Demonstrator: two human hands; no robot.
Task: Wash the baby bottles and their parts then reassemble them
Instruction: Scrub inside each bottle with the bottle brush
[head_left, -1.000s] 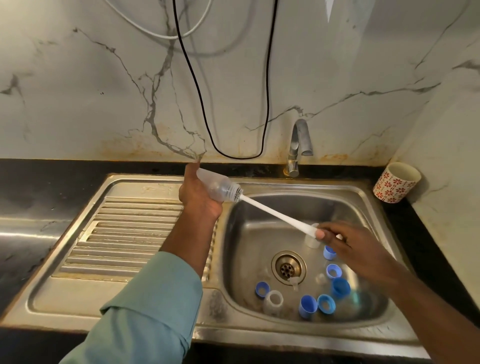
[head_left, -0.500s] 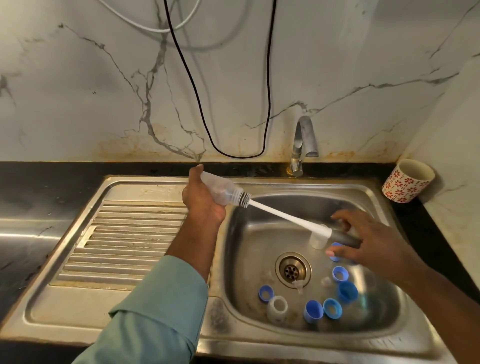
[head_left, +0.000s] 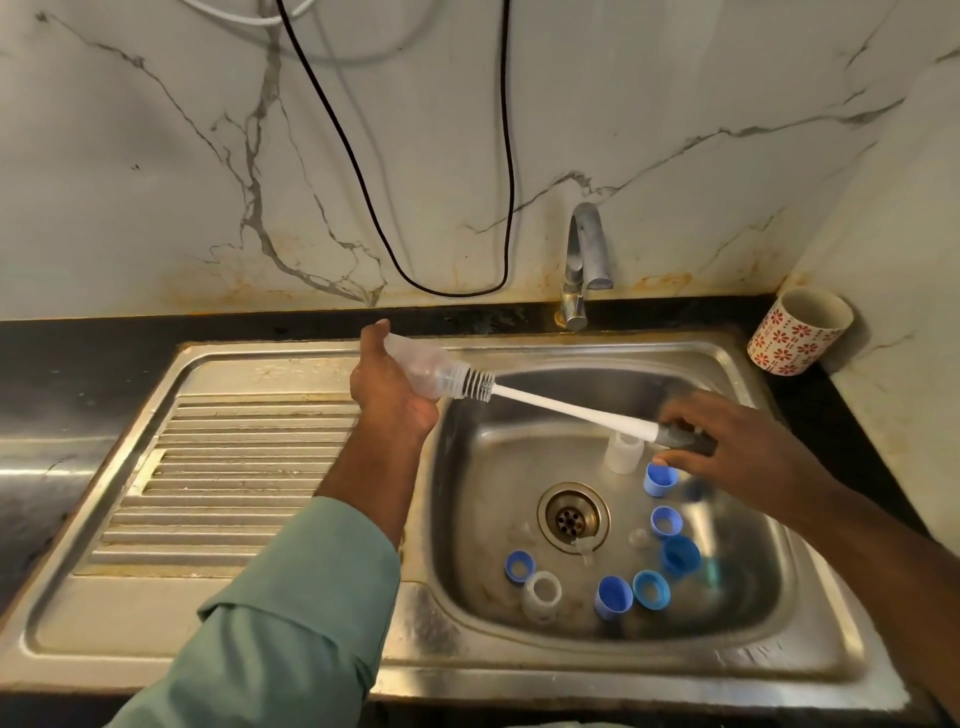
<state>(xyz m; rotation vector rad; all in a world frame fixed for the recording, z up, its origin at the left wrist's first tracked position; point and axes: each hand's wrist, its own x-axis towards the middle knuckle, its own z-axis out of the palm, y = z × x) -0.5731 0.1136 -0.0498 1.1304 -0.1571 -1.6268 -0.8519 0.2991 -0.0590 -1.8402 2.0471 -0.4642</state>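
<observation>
Our left hand (head_left: 389, 387) gripped the bottle (head_left: 423, 371); our right hand (head_left: 727, 441), seemingly pinching the handle, had drawn the brush (head_left: 571, 408) nearly out, scrubbing done.

The sink (head_left: 322, 613) is brushed steel, dull and water-stained, with a shiny metal tap (head_left: 584, 260), set in a glossy black stone tabletop (head_left: 78, 364) under a smooth veined marble wall (head_left: 156, 156), while the bottle (head_left: 421, 366) is clear plastic and the caps (head_left: 613, 596) are matt blue plastic.
</observation>
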